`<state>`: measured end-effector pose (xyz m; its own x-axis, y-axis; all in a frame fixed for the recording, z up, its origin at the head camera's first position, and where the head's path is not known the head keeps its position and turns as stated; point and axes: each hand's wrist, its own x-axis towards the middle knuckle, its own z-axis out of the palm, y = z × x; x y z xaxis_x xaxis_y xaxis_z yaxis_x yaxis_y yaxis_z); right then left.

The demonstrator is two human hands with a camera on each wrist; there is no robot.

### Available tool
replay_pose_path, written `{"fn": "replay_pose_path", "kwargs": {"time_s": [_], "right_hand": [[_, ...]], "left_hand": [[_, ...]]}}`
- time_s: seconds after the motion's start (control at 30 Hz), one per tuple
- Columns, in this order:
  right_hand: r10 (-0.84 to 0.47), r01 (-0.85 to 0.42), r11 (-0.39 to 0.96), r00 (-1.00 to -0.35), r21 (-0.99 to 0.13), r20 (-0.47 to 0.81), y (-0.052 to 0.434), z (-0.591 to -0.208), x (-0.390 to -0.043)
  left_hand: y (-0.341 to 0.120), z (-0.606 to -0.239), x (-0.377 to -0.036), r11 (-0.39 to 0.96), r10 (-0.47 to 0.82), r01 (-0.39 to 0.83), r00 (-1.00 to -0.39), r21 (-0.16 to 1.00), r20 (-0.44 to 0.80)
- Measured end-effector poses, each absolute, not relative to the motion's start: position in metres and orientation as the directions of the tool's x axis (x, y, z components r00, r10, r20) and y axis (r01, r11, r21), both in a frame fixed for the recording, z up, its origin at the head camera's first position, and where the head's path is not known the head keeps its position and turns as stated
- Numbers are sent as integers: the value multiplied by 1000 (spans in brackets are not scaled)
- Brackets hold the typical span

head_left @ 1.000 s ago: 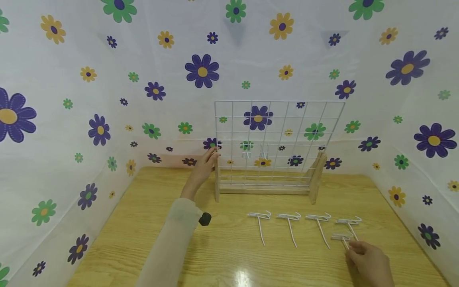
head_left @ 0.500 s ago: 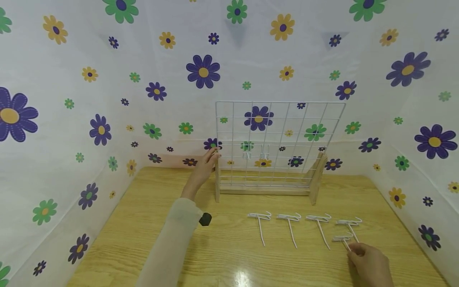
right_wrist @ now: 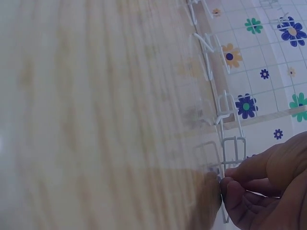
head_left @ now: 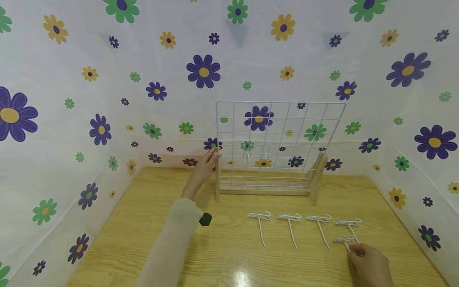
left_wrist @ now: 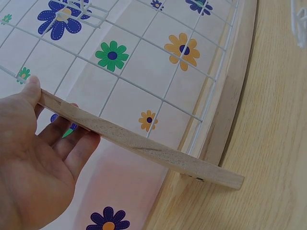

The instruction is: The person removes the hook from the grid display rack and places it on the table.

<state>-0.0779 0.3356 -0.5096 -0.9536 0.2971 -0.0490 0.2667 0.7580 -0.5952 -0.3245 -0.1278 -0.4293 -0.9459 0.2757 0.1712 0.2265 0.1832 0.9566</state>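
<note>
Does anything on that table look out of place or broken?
Only one white wire hook stands out: it's nearer the viewer than the row of four hooks. The right hand pinches it, which probably explains that. I see no spill or damage.

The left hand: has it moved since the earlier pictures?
No; in the head view, the left hand still grips the stand below the same purple flower.

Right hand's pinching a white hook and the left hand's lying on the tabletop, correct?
Not quite: the left hand isn't on the tabletop; it grips the stand's wooden side piece, as the left wrist view shows. The right hand does pinch a white hook.
</note>
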Motion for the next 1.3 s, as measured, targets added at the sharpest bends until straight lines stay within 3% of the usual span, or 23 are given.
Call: {"fn": "replay_pose_path", "kwargs": {"time_s": [0.4,0.9,1.3], "right_hand": [[313,304,749,-946,-588,-90,335,-506,-77],[302,256,752,-953,-608,-28,325,-487,-86],[256,83,767,-949,-636,184,296,-471,-100]], "left_hand": [[-128,-430,-324,188,256,214,-953,959,162],[-127,-429,-324,196,254,226,-952,954,173],[-127,-428,-322,192,262,228,-949,955,174]]}}
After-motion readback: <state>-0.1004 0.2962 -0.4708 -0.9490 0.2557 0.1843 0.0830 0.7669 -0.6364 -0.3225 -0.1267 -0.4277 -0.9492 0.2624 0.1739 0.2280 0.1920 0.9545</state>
